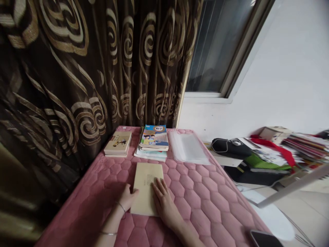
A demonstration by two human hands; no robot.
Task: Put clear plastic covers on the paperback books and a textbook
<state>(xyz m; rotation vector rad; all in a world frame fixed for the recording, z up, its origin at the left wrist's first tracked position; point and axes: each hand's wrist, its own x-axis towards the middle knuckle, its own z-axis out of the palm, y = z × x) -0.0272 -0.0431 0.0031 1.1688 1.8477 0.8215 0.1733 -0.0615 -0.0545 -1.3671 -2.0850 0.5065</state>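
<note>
A cream-coloured book [144, 197] with small dark print on its cover lies flat on the pink quilted bed surface [200, 202]. My left hand [128, 197] is at its left edge, thumb on the cover, the other fingers curled and partly hidden by the edge. On the right side of the cover, my right hand [164, 202] rests flat with its fingers stretched out. Beyond the book stand a small stack of beige books [118, 142] and a stack of textbooks [155, 137] topped by a blue illustrated one. Clear plastic covers [189, 147] lie to their right.
A dark phone [264, 238] lies at the bed's near right corner. Patterned brown curtains [144, 61] hang behind and to the left. Right of the bed are a black pouch [230, 147], piled papers and books [305, 144], and a white stand [275, 219] with a slanted pole.
</note>
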